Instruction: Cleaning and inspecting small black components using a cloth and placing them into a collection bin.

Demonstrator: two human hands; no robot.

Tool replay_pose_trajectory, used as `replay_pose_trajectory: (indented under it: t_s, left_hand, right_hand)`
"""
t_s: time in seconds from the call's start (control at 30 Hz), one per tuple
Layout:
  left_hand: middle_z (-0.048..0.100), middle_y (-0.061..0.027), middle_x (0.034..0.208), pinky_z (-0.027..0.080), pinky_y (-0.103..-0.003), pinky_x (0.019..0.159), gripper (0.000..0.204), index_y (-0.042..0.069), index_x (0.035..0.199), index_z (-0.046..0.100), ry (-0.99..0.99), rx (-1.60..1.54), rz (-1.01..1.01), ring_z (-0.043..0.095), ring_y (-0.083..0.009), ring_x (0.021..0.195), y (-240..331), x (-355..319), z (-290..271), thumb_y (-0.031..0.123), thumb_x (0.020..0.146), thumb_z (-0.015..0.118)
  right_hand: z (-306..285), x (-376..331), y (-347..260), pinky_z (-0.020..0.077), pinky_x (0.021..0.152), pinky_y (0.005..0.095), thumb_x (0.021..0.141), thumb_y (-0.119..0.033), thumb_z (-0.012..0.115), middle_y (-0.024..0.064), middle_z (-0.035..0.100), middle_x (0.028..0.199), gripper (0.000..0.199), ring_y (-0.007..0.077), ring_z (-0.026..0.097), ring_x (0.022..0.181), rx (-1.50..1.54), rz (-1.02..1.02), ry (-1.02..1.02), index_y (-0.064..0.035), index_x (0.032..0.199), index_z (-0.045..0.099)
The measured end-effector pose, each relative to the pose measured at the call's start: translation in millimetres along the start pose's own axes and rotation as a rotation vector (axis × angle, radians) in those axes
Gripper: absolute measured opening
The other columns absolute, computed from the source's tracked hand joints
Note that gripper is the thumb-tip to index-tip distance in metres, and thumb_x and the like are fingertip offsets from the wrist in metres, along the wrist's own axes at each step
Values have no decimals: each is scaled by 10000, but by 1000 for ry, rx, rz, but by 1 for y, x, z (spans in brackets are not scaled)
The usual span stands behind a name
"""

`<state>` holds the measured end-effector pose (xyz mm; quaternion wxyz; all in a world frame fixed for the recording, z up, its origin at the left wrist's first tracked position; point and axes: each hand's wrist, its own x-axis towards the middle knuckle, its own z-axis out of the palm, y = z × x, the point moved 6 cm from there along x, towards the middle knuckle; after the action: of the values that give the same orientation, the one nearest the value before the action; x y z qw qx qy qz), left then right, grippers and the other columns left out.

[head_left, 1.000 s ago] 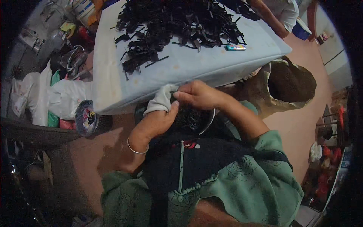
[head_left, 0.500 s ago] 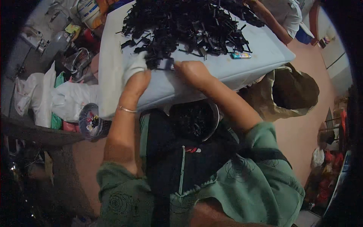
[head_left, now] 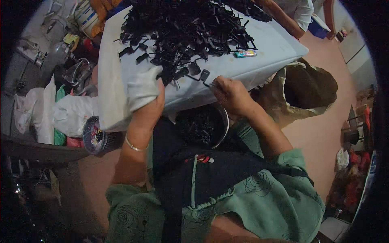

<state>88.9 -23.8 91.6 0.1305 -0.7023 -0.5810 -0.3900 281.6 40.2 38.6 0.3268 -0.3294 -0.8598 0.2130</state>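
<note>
Since a second ago, both hands have come up from above the bowl to the table and parted, the right one now off to the right with a piece. From where I stand, the right hand (head_left: 233, 96) is narrowed, its fingertips pinching one end of a small black part (head_left: 205, 75) with thin rods; that part hangs just above the near side of the table (head_left: 275, 49), between the two hands. The left hand (head_left: 150, 104), with a white cloth (head_left: 141, 86) over much of it, is at the near edge of the pile of black parts (head_left: 182, 30); its fingers are hidden, so I can't tell whether it grips anything. Below the table edge, the bowl (head_left: 227, 124) sits by the person's lap, more black pieces inside. A small colourful packet (head_left: 245, 54) lies right of the pile, and a brown sack (head_left: 275, 97) stands open beside the table. At the far right corner, another person's arm (head_left: 287, 18) rests near the pile. Over on the left, a basket (head_left: 109, 138) stands near white bags (head_left: 75, 115).
</note>
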Motion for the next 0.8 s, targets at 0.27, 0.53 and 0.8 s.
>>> replay_pose_trajectory:
  t_s: [0.27, 0.53, 0.8]
  left_hand:
    - [586, -64, 909, 490, -242, 569, 202, 35, 1044, 523, -270, -1693, -995, 579, -128, 730, 5, -66, 39, 114, 863, 486]
    - [569, -41, 869, 470, -212, 543, 187, 35, 1022, 520, -383, -1638, -981, 554, -88, 697, 16, -73, 44, 66, 838, 521]
    - [535, -32, 797, 427, -186, 461, 171, 16, 1022, 475, -278, -1070, -605, 509, -63, 573, 32, -60, 28, 87, 866, 479]
  right_hand:
    - [26, -15, -61, 407, 507, 450, 741, -105, 558, 162, 485, 616, 173, 385, 513, 596, 114, -375, -225, -35, 761, 400]
    - [28, -20, -70, 434, 521, 416, 749, -186, 604, 141, 527, 673, 209, 336, 547, 612, -13, -353, -286, -36, 757, 458]
    - [19, -8, -81, 402, 478, 321, 730, -148, 657, 98, 496, 611, 197, 226, 512, 520, 192, -310, 146, -31, 736, 498]
